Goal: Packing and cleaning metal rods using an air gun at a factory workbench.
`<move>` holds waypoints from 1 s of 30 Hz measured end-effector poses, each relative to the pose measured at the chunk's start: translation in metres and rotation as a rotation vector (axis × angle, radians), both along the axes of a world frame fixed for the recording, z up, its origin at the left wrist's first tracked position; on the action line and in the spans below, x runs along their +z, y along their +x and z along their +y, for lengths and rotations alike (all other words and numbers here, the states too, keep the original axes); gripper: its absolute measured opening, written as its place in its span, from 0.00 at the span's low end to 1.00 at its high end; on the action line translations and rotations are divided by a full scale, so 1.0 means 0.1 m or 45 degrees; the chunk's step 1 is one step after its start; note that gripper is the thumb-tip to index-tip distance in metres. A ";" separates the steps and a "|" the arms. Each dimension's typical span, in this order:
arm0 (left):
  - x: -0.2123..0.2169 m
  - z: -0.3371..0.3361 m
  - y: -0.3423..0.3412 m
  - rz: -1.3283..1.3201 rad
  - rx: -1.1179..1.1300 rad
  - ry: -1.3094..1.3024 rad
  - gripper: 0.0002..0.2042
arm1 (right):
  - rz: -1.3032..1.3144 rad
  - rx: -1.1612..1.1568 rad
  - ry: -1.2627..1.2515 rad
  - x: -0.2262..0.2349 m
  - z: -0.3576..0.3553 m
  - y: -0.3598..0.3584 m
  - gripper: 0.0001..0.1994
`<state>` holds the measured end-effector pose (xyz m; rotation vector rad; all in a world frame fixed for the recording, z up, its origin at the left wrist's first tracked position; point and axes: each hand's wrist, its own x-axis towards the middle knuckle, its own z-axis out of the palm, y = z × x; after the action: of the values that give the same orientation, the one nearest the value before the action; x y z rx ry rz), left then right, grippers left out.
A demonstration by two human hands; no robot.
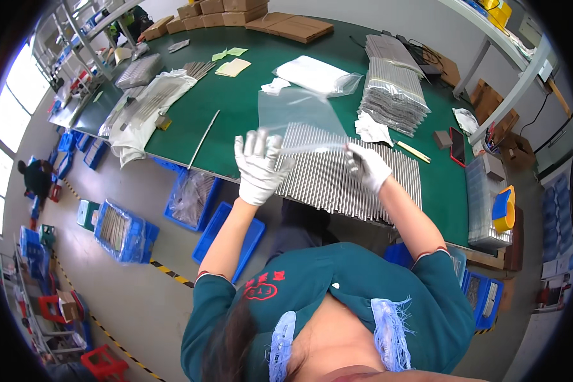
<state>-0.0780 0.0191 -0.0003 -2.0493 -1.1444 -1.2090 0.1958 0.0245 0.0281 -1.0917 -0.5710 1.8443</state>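
Both my hands wear white gloves. My left hand point(258, 167) pinches the lower edge of a clear plastic bag point(296, 113) that stands up over the green table point(235, 102). My right hand point(366, 165) grips a thin metal rod point(315, 148) whose tip sits at the bag's mouth, and also touches the bag's edge. Under both hands lies a wide row of metal rods point(337, 175) side by side near the table's front edge.
Stacks of bagged rods point(393, 86) stand at the right. A filled clear bag point(315, 75), yellow paper notes point(233, 67), cardboard boxes point(223, 13), a phone point(457, 146) and a single rod point(204, 137) lie on the table. Blue bins point(126, 230) sit on the floor.
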 end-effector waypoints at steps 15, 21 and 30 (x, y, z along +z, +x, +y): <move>0.33 -0.69 0.62 0.248 -0.531 -0.487 0.17 | -0.197 -0.001 0.244 -0.13 -1.11 -0.28 0.13; 0.43 -0.83 0.69 0.047 -0.853 -0.561 0.17 | -0.518 -0.046 0.247 -0.03 -1.26 -0.16 0.11; 0.46 -0.85 0.68 -0.043 -0.917 -0.762 0.18 | -1.015 0.015 0.832 -0.20 -1.30 -0.15 0.10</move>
<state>-0.0099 -0.0657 0.0459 -3.0822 -0.8597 -1.3053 0.1809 -0.1051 0.0082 -1.3122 -1.5085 1.0220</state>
